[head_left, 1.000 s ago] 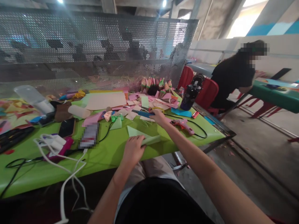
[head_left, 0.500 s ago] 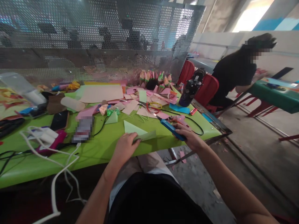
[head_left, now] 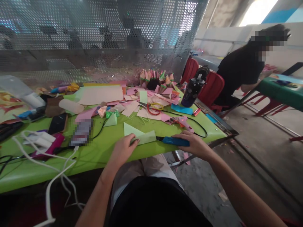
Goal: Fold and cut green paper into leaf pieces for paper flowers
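My left hand (head_left: 125,147) pinches a folded strip of pale green paper (head_left: 147,138) near the table's front edge. In my right hand (head_left: 193,143) is a blue utility knife (head_left: 174,141), held nearly level and pointing left. Its dark front end meets the right end of the strip; I cannot tell whether the blade is inside the fold. Behind my left fingers lies a light green paper triangle (head_left: 131,128). A smaller folded green piece (head_left: 111,120) is farther left. Just beyond my right hand rests a pink glue gun (head_left: 182,121) with a black cord.
Scissors with red and yellow handles (head_left: 153,110) lie among paper scraps. A dark bottle (head_left: 193,90) stands at the right. Two phones (head_left: 58,123) and white cables (head_left: 48,189) occupy the left side. A perforated metal screen (head_left: 94,37) borders the back. A person (head_left: 239,69) sits at another table.
My right hand has brought the knife down and left, from tilted above the table to level against the paper's end. My left hand still holds the strip.
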Demonstrator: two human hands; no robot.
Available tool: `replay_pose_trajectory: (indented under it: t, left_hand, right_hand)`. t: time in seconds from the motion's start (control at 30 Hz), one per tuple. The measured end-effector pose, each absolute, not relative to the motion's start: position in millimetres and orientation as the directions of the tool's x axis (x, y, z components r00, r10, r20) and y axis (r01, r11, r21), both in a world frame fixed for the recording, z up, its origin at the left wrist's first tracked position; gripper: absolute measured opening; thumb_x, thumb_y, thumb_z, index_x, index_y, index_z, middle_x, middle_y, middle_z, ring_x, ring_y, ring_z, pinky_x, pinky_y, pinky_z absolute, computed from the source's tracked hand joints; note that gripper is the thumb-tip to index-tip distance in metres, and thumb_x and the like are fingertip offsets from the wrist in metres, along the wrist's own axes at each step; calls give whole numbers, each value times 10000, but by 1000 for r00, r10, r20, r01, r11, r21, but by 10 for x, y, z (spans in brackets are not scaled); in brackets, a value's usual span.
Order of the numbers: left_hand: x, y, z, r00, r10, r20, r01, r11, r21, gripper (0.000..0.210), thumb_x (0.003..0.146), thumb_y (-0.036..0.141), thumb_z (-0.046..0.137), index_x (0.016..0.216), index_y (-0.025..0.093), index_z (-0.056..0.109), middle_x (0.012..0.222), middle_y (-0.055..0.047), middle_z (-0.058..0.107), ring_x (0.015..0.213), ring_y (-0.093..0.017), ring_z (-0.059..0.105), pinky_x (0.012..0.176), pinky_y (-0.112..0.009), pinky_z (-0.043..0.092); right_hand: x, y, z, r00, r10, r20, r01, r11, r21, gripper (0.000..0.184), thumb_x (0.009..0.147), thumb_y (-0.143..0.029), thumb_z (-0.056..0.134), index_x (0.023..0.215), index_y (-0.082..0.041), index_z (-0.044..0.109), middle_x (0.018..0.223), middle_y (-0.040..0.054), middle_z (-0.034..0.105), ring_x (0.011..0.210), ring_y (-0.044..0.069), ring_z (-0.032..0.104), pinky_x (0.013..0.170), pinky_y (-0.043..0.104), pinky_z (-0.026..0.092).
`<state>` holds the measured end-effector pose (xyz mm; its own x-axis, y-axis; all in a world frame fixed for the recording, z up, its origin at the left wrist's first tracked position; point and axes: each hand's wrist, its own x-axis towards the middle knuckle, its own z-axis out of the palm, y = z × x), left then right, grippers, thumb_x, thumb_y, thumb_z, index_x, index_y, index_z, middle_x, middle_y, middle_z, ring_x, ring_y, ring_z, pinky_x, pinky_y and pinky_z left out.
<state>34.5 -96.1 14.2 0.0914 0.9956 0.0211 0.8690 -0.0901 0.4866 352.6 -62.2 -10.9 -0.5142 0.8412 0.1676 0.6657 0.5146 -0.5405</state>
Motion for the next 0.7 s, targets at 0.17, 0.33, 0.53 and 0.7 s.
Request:
replay_pose_trajectory:
  t: [0.17,0.33,0.53,0.7]
  left_hand:
    - [355,-913,105,81,996,46,880,-93,466,187,909,329,502,763,220,542,657,35,554,636,-145,529,604,-243,335]
    - [393,-826,-18,65,976,209,926,-137,353,94,899,278,545,862,212,600,829,-33,657,816,-203,622,708,-292,440]
    - [457,-811,-144,131,872,472,962,-227,153,340,832,165,633,1169,192,604,1289,-157,574,1222,-331,520,1030,-490,421]
    - [443,-853,-218,269,861,432,862,-415,290,327,916,85,436,1137,212,642,1217,-92,638,1126,-209,600,978,-366,503]
  right_hand:
    - [3584,-592,-99,-585,790,182,625,582,-520,412,809,-214,657,1219,-249,672,957,68,627,878,214,621,789,325,503]
    - [3602,-609,-119,-589,780,211,611,601,-515,445,852,-211,617,1290,-286,623,993,69,634,901,221,621,810,354,509]
    - [3587,-633,-152,-622,748,232,562,632,-534,411,878,-203,603,1278,-294,636,955,69,612,876,210,607,788,345,501]
    - [3564,-658,-142,-616,755,223,566,622,-541,394,885,-215,607,1268,-303,640,953,61,608,873,203,605,781,337,498]
